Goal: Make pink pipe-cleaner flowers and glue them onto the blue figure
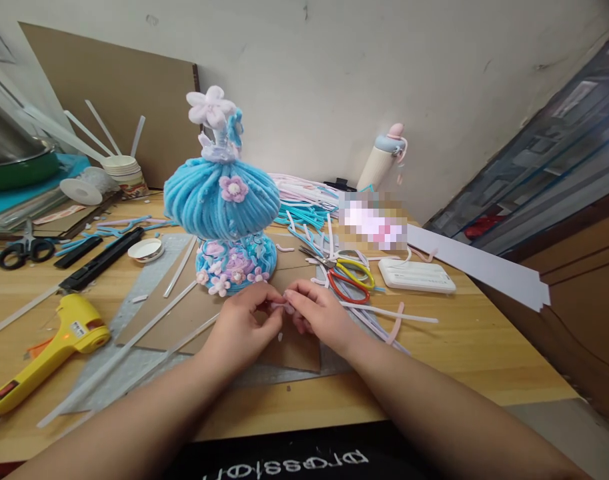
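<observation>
Close together above a piece of brown cardboard (294,350), my left hand (249,323) and my right hand (317,313) are both closed in a pinch. Between the fingertips shows a small pale pink fuzzy piece (283,307), which looks like bent pipe cleaner; the fingers cover most of it. Just behind my left hand stands a blue pipe-cleaner craft (221,200), with a round ribbed top, a flower-covered base and a pale flower at its peak. Scissors with red and yellow handles (351,280) lie open to the right, beyond my right hand.
A yellow hot glue gun (59,353) lies at the left, near clear glue sticks (119,353), a black cutter knife (101,260) and black scissors (27,248). Pipe cleaners (304,193) are heaped behind. A white power bank (417,275) and a bottle (381,160) are at right.
</observation>
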Demonstrator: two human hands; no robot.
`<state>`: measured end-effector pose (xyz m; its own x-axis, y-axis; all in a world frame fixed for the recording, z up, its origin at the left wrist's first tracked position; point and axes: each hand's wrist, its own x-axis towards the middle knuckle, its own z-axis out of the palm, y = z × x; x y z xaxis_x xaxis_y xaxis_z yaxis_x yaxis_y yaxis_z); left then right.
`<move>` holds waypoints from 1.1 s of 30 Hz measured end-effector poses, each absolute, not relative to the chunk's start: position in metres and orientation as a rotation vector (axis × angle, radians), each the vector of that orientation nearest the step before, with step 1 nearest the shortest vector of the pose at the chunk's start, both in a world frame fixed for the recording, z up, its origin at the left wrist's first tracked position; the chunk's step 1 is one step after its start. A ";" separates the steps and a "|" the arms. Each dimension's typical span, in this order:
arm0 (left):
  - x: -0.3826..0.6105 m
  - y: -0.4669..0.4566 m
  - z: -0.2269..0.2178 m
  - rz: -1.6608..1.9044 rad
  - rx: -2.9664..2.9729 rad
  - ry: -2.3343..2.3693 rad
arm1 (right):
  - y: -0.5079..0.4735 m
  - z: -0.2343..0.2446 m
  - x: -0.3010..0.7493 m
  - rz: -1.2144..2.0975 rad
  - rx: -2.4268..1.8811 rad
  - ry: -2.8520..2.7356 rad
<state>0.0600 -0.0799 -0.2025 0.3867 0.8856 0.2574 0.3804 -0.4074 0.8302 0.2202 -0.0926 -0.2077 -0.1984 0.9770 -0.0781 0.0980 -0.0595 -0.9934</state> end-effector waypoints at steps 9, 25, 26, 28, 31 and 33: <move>0.060 -0.083 -0.204 0.998 2.059 1.113 | -0.095 -0.205 0.217 1.477 -1.210 -1.229; 0.062 -0.080 -0.199 0.877 1.549 0.916 | -0.094 -0.208 0.215 1.559 -1.082 -0.985; 0.062 -0.078 -0.199 0.853 1.424 0.886 | -0.094 -0.209 0.215 1.551 -1.058 -0.975; 0.063 -0.075 -0.200 0.836 1.232 0.843 | -0.094 -0.209 0.216 1.524 -1.028 -0.972; 0.064 -0.073 -0.201 0.809 1.031 0.802 | -0.094 -0.210 0.216 1.526 -1.013 -0.969; 0.064 -0.074 -0.202 0.795 0.976 0.804 | -0.094 -0.209 0.216 1.560 -1.003 -0.951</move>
